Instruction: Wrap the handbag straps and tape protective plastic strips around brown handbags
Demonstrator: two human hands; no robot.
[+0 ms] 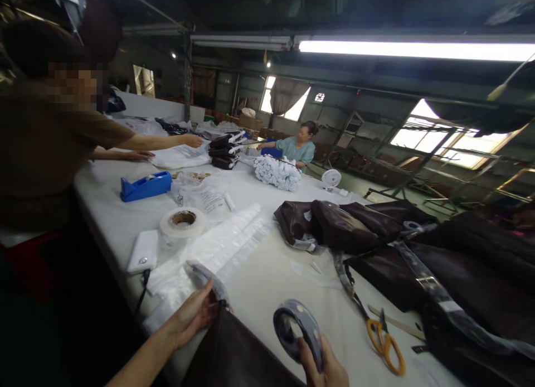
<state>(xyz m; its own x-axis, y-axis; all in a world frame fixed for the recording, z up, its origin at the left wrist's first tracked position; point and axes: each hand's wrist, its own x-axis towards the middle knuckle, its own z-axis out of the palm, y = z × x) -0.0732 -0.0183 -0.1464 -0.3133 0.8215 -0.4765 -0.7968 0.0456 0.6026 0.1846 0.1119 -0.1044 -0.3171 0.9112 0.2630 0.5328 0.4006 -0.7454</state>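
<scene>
My left hand (194,314) grips the top edge of a dark brown leather piece (238,353) at the table's near edge, where a wrapped grey strip (207,276) sticks up past the fingers. My right hand (321,367) holds a grey roll of wrapping tape (297,328) upright, with the thumb on its rim. A loose grey strip (343,272) runs from the brown leather bags (334,225) toward the yellow-handled scissors (384,339) to the right of the roll.
A white tape roll (183,222), a white power bank (142,252), clear plastic bags (221,247) and a blue tape dispenser (146,185) lie on the white table (271,281). One person (50,141) leans in at the left; another sits at the far end (298,147).
</scene>
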